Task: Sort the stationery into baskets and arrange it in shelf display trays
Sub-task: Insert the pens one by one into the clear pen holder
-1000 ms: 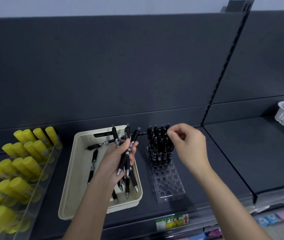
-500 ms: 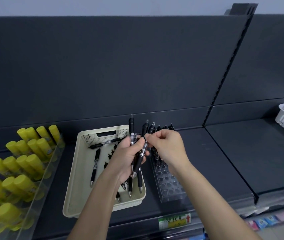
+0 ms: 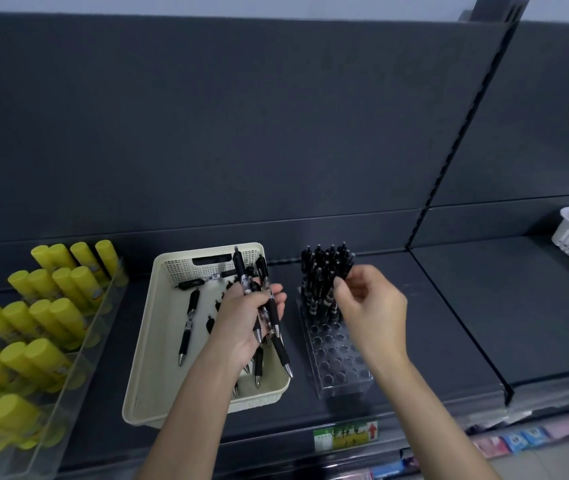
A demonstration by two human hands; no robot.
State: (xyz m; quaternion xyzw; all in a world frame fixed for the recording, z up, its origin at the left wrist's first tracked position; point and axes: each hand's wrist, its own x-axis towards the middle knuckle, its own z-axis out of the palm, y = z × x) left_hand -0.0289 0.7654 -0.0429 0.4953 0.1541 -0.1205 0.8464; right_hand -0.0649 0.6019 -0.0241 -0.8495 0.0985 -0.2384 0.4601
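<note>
The clear tray is half filled; the left hand grips a pen bundle, and the right hand pinches one pen among the standing rows.

Dark shelf, dark back panel, slotted upright, price label on shelf edge.

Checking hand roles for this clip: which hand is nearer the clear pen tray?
Right. The right hand is over the clear pen tray, at its standing pens; the left hand holds pens above the cream basket beside it.
</note>
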